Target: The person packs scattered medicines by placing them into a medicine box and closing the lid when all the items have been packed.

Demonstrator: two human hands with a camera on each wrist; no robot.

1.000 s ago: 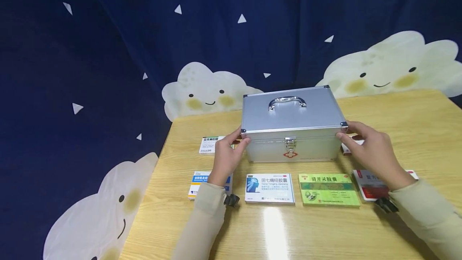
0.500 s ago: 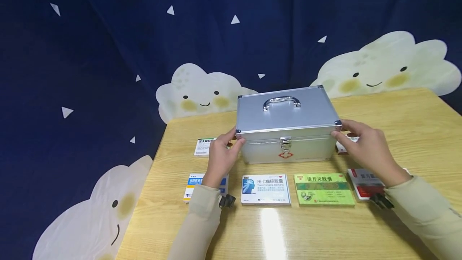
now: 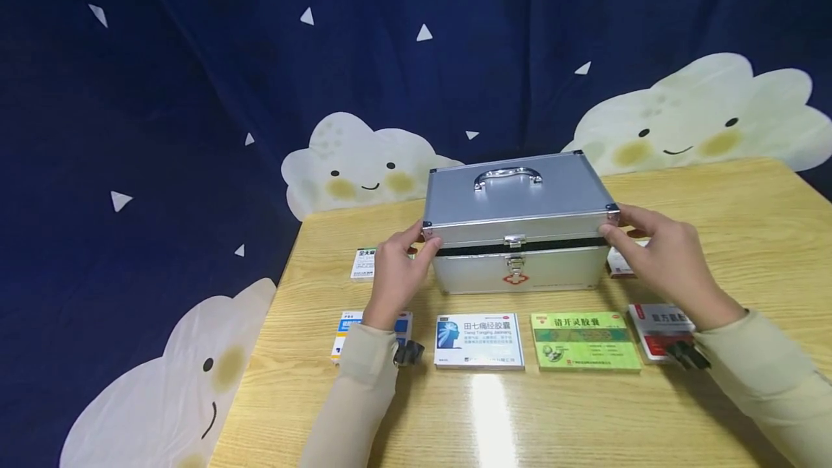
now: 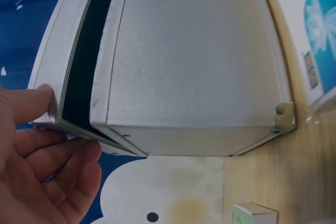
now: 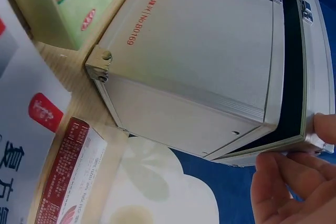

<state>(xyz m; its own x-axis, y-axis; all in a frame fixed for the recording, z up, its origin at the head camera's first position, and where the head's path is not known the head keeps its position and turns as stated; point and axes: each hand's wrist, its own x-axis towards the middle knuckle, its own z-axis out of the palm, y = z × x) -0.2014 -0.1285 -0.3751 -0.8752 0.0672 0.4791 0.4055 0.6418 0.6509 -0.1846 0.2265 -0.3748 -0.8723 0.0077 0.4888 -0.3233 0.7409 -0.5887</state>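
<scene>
A silver first-aid case (image 3: 481, 271) with a red cross stands on the table, its lid (image 3: 520, 197) raised a little so a dark gap shows along the front. My left hand (image 3: 399, 273) pinches the lid's front left corner, thumb in front and fingers at the side. At the front right corner my right hand (image 3: 672, 266) grips the lid the same way. Both wrist views show the thumb on the lid's edge (image 4: 52, 77) and the gap narrowing toward the back. The latch (image 3: 515, 263) hangs undone on the case's front. What lies inside is hidden.
Before the case lie a white-blue medicine box (image 3: 479, 341), a green one (image 3: 585, 341) and a red-white one (image 3: 659, 331). A blue-white box (image 3: 344, 331) is partly under the left wrist. Smaller boxes sit left (image 3: 364, 263) and right (image 3: 620, 263). A dark blue curtain (image 3: 364, 42) hangs behind.
The lid was down on the case in both earlier frames. Now its front edge is lifted slightly by both hands. Between the earlier frames the head view shifted a little.
</scene>
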